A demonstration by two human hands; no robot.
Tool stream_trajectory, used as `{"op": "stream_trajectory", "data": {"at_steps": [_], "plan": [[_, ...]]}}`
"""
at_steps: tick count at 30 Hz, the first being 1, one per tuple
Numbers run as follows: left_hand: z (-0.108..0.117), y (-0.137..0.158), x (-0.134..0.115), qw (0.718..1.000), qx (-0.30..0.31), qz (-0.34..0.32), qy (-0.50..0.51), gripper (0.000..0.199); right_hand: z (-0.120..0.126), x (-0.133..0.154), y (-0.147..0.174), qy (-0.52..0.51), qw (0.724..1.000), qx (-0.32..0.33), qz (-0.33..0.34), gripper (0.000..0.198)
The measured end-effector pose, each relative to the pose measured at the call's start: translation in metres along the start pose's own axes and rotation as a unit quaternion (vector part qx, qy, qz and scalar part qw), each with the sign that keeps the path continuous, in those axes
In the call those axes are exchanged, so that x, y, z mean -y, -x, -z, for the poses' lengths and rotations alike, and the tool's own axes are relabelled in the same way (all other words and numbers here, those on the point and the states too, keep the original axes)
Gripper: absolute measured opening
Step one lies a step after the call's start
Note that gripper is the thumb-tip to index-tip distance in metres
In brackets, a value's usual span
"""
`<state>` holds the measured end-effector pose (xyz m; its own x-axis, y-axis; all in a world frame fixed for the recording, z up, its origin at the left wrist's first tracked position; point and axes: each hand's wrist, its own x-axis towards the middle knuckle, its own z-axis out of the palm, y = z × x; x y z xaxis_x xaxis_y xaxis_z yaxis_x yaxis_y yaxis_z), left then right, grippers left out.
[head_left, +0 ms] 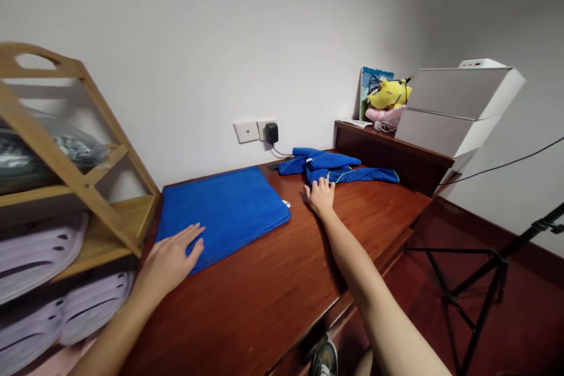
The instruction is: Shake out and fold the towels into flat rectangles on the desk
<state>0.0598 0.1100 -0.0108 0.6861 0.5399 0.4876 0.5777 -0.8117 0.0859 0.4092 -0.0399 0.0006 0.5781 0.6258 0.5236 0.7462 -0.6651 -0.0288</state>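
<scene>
The left hand (173, 258) lies flat, fingers spread, on the near corner of the folded blue towel (222, 211). Beyond the towel's far right corner, the right hand (321, 195), open, touches the crumpled blue garment (328, 167). Bare surface (282, 282) extends from the towel's near edge to the front edge.

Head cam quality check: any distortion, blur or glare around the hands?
Head view: wide-angle bend, the wooden rack and white boxes lean outward at the edges. Lighting soft and even, wall darker toward the right corner. Left hand on the flat blue cloth and right hand by the crumpled blue garment are sharp; no glare.
</scene>
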Motion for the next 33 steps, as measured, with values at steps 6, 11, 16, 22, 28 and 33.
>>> {"op": "stream_trajectory", "data": {"at_steps": [6,11,16,22,28,33], "plan": [[0.007,0.008,-0.008,1.000,-0.017,0.004,-0.021,0.045,0.001,0.001,0.002,0.010,0.997,0.000,-0.072,0.044],[0.012,0.014,-0.012,0.999,-0.010,0.021,-0.026,0.038,-0.012,0.004,0.001,0.003,0.990,0.019,-0.137,0.044],[0.020,0.018,-0.018,0.999,-0.007,0.041,0.001,0.036,-0.018,0.002,0.002,-0.022,0.989,0.035,-0.141,0.042],[0.025,0.021,-0.023,0.998,-0.003,0.057,0.010,0.034,-0.024,-0.001,0.001,-0.038,0.988,0.045,-0.141,0.041],[0.025,0.023,-0.023,0.998,-0.003,0.060,0.008,0.035,-0.029,-0.003,0.002,-0.041,0.989,0.042,-0.139,0.042],[0.025,0.022,-0.024,0.998,0.003,0.060,0.007,0.035,-0.030,-0.003,0.002,-0.042,0.988,0.038,-0.140,0.041]]}}
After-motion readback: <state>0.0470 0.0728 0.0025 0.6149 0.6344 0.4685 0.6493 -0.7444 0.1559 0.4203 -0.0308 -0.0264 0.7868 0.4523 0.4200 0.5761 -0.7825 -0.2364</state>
